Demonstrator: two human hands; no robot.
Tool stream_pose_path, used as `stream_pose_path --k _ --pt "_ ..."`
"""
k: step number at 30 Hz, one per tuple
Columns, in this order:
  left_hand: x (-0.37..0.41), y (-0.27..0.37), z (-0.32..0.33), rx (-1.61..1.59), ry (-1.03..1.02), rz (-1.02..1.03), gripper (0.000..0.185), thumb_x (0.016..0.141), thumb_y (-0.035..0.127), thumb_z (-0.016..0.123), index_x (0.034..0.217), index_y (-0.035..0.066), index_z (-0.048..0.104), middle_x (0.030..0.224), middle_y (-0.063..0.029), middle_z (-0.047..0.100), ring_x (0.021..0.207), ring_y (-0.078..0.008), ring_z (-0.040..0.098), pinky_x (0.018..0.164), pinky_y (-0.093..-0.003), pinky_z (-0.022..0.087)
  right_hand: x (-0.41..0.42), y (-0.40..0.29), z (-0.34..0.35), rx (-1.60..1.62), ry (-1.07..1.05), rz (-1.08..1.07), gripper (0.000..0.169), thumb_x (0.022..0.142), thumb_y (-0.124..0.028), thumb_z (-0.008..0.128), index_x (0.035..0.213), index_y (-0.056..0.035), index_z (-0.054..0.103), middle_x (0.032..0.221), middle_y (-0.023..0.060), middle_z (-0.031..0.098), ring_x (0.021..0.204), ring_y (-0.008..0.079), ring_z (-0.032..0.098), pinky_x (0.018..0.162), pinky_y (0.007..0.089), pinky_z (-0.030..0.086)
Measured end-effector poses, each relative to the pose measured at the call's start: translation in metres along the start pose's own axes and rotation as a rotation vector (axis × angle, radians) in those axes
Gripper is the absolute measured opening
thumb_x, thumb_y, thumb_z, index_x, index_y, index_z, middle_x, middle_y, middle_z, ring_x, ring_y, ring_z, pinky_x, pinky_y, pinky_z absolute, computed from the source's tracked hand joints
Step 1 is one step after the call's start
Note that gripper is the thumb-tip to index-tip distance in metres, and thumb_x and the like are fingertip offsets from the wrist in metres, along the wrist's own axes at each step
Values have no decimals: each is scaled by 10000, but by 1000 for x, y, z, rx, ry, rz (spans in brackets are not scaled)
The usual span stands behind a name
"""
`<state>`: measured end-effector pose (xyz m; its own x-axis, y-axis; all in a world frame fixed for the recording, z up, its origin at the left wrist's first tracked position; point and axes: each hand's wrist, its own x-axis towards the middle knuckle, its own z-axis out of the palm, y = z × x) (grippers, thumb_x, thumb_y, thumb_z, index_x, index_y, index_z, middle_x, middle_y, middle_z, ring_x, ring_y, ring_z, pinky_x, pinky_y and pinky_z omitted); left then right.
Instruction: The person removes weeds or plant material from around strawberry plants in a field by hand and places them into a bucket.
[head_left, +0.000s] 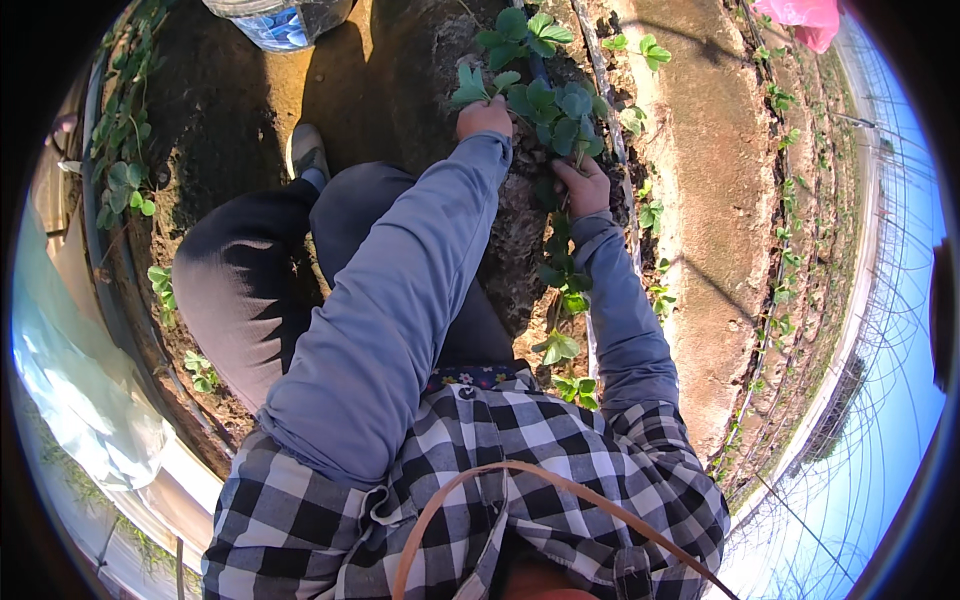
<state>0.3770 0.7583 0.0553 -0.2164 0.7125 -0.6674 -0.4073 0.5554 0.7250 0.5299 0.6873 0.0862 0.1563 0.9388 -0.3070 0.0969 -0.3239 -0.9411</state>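
Observation:
My left hand (484, 118) is closed around the stalks of some strawberry leaves (469, 85), which fan out beyond my fingers. To its right, my right hand (586, 186) pinches thin stems low on a leafy strawberry plant (559, 109). The fingertips of that hand are partly hidden under the foliage. Both hands are near the soil of a raised bed (516, 217), and more strawberry leaves (556, 346) run along it beneath my right forearm.
A bucket (300, 22) with a blue picture stands on the path at the top. Drip hoses (600, 67) run along the beds. Several rows of small plants (784, 262) lie to the right, with a pink plastic bag (806, 19) beyond. Plastic sheeting (82, 375) borders the left.

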Motion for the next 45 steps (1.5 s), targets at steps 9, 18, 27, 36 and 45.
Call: stream_pose_path --k 9,18,27,36,45 --pt "-3 6 -7 175 -45 41 292 834 236 524 816 -52 565 703 -96 615 532 -158 587 479 -249 466 27 17 27 -676 73 -437 287 705 -226 644 919 -37 617 857 122 633 788 234 613 679 300 467" --pt "-6 10 -13 130 -75 -71 260 838 241 529 801 -11 583 653 -84 606 507 -164 580 456 -292 450 7 6 8 -105 114 93 179 779 -163 591 892 -30 627 699 82 640 427 70 436 408 207 329" --pt "1 4 -9 17 -78 -78 291 835 253 526 771 -23 593 706 -109 620 542 -169 581 501 -293 466 14 18 -2 -80 81 -43 156 751 -61 558 878 2 622 752 77 644 645 150 608 598 266 468" --pt "8 -2 1 443 81 101 371 782 351 553 853 -7 621 801 -167 623 767 -337 590 711 -383 452 1 -26 9 -1186 -367 -923 226 693 -24 510 899 -86 579 910 63 591 741 222 600 545 296 462" --pt "18 -13 1 16 -13 -28 307 834 270 523 861 -31 576 690 -102 624 552 -186 615 515 -299 475 23 -31 -72 70 25 264 246 798 -110 545 1030 -26 542 919 90 626 700 143 625 391 194 376"
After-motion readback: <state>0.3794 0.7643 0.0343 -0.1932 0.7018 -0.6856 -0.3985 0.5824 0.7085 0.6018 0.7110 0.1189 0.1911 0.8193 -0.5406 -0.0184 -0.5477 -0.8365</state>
